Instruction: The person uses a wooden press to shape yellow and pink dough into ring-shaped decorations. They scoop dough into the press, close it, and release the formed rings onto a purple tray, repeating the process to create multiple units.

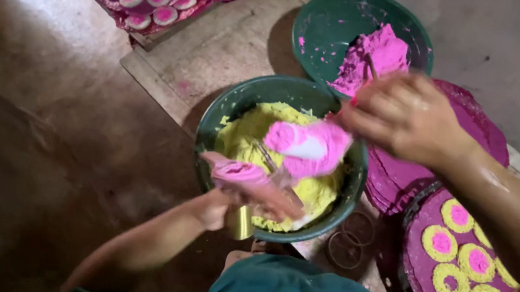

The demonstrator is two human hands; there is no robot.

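Holding: left hand [248, 193] closed around a pink-smeared metal tool [240, 221] over the yellow-dough bowl [351, 176].
Right hand [407, 117]: fingers pinched on a spoon [312, 149] heaped with pink dough, above that bowl.
Behind bowl: green basin [326, 23] of pink dough.
Right of bowl: purple tray [418, 249] of yellow-pink rounds.

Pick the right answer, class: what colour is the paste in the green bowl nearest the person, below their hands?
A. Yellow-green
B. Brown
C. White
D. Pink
A: the near green bowl holds yellow-green paste, while the pink paste sits in the far green bowl.
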